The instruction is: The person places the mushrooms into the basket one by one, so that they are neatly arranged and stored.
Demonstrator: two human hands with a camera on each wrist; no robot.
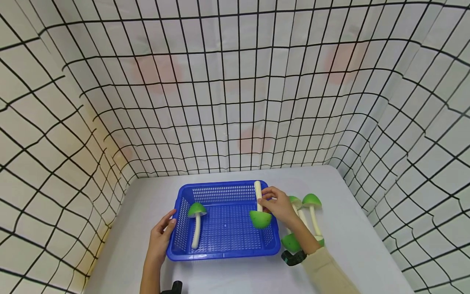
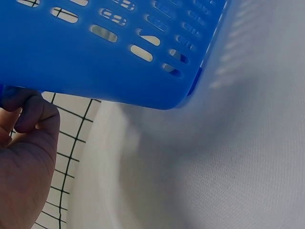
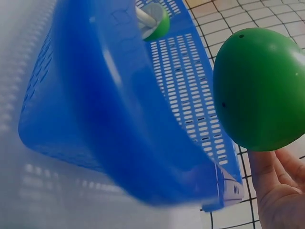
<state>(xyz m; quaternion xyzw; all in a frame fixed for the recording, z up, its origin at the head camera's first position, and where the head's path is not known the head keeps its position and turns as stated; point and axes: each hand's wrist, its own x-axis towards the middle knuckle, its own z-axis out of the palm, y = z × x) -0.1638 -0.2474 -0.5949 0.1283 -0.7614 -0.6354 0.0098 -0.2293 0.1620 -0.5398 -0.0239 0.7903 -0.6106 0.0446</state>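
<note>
A blue plastic basket (image 1: 227, 255) with slotted walls sits on the white table. At its left rim, my left hand (image 1: 161, 232) grips the edge; in the left wrist view the bent fingers (image 2: 35, 112) meet the basket's rim. My right hand (image 1: 278, 206) pinches the pale stem of a green-capped toy mushroom (image 1: 260, 219) over the basket's right end, cap toward me. The right wrist view has that green cap (image 3: 262, 90) in front of the hand, hiding the stem. Inside the basket at the left lies another toy mushroom (image 1: 197, 228).
Right of the basket, several more green-capped toy mushrooms (image 1: 312, 201) lie on the table (image 1: 352, 228), partly hidden by my right forearm. White walls covered with black netting (image 1: 227, 102) enclose the table at the back and both sides.
</note>
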